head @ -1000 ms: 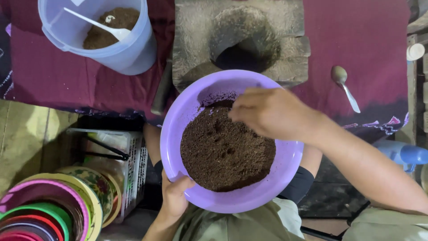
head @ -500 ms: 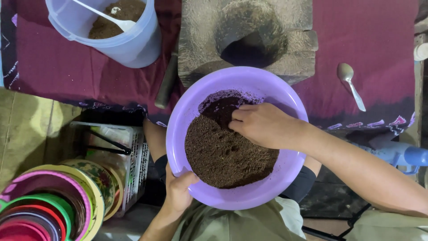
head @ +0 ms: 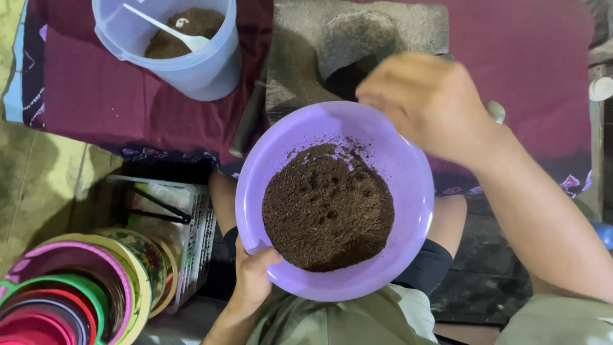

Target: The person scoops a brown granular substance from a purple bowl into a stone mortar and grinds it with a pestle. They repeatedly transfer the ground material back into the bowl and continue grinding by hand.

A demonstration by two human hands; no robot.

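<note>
Left hand [head: 254, 276] clamps the purple plastic bowl [head: 408, 185] at its rim, about 7 o'clock on the bowl, thumb hooked over the edge onto the inner wall, fingers hidden under it. Right hand [head: 426, 102] hangs above the bowl's far rim at about 1 o'clock, motion-blurred, fingers curled loosely downward; can't tell whether they pinch anything, no contact with the bowl visible.

Bowl sits mid-frame over the person's lap, tilted a little toward the body. Dark brown ground powder [head: 329, 207] fills its lower middle, a rough mound with small dents on top, crumbs smeared up the wall toward 12 o'clock. Bare purple wall shows all around the mound.

At 12 o'clock from the bowl, just beyond its rim, a grey stone mortar [head: 357, 38] with a dark hollow, resting on a maroon cloth [head: 128, 96]. At 10 o'clock, well apart, a translucent plastic tub [head: 211, 70] holding more brown powder with a white spoon [head: 167, 30] lying in it. At 8 o'clock, low left corner, a nest of stacked coloured bowls [head: 57, 300]: pink, green, red, yellow rims. Metal spoon [head: 497, 112] partly hidden behind the right hand on the cloth.
</note>
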